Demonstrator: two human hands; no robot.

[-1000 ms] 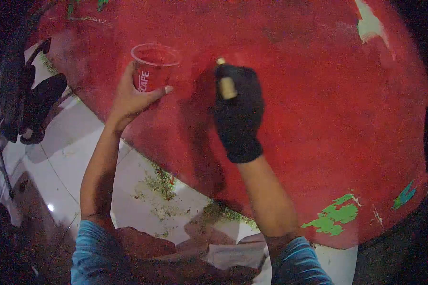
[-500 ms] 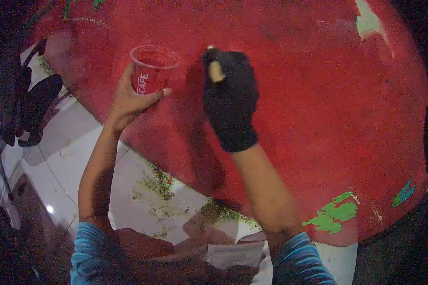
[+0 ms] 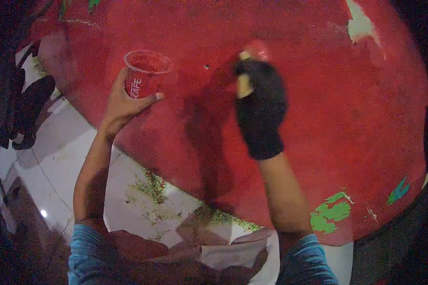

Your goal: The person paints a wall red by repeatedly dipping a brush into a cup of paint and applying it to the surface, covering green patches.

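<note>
A clear plastic cup (image 3: 147, 78) with white lettering and red contents sits upright in my bare left hand (image 3: 123, 107), thumb and fingers around its side. My right hand (image 3: 261, 109) wears a black glove and is closed around a pale-handled brush (image 3: 244, 86). The brush's reddish end, blurred, is at the top of the glove against the red surface (image 3: 318, 118). Whether its bristles touch the surface cannot be made out.
Green patches (image 3: 330, 213) mark the red surface at the lower right, and a pale patch (image 3: 360, 26) the upper right. White floor tiles (image 3: 57, 156) with greenish debris (image 3: 150, 190) run along its edge. Dark footwear (image 3: 35, 102) stands at the left.
My right hand has moved right and slightly down with the brush, whose reddish end now shows. A small dark spot has come into sight left of it. The cup remains in my left hand.
</note>
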